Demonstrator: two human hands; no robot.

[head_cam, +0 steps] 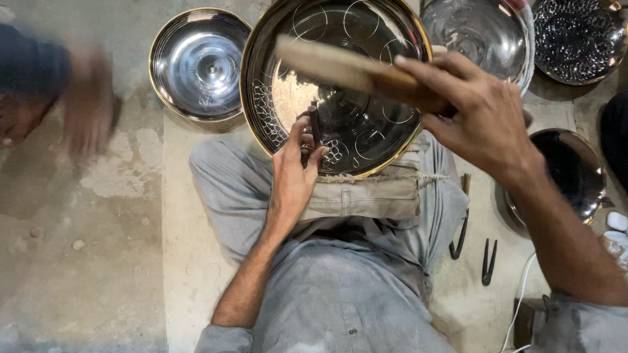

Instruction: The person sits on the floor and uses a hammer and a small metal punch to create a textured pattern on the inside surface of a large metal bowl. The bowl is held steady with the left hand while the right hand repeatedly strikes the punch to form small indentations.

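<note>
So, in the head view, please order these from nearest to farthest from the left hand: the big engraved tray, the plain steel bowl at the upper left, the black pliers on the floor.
From the left hand:
1. Big engraved tray: the hand rests on its lower rim.
2. Plain steel bowl: up and to the left, on the floor.
3. Black pliers: far right, on the floor below the right hand.

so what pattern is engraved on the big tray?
Circles and a lattice band on the tray, gold rim; head view.
</note>
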